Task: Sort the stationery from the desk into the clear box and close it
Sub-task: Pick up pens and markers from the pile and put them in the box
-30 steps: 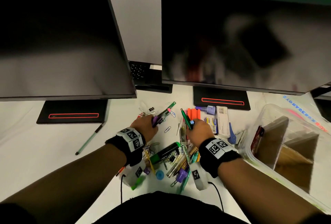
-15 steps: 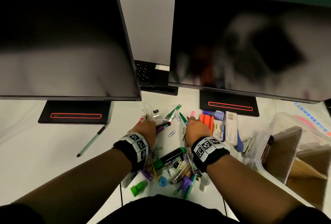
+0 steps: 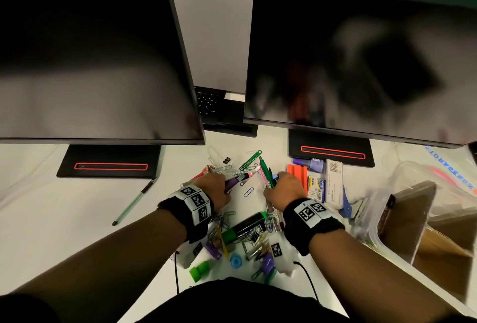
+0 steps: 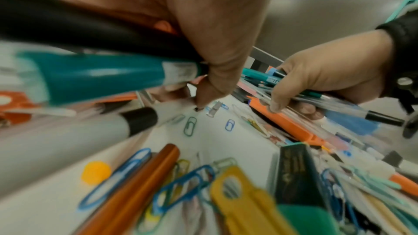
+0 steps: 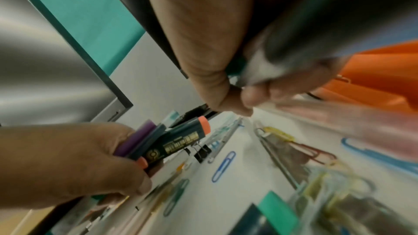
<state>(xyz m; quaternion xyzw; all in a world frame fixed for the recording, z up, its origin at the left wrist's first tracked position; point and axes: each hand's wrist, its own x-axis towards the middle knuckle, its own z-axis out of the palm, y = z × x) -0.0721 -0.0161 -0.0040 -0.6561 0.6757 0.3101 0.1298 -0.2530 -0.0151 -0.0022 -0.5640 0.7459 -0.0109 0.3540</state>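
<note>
Stationery (image 3: pixel 247 232) litters the surface's near-middle, clear box (image 3: pixel 402 193) at its right edge; my left grip (image 3: pixel 215 188) clutches markers, right grip (image 3: pixel 284 188) pens, and overfull fists may spill some.

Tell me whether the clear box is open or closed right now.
Open. In the head view the clear box at the desk's right edge has no lid on top; its brown dividers show bare. I cannot tell where the lid is.
</note>
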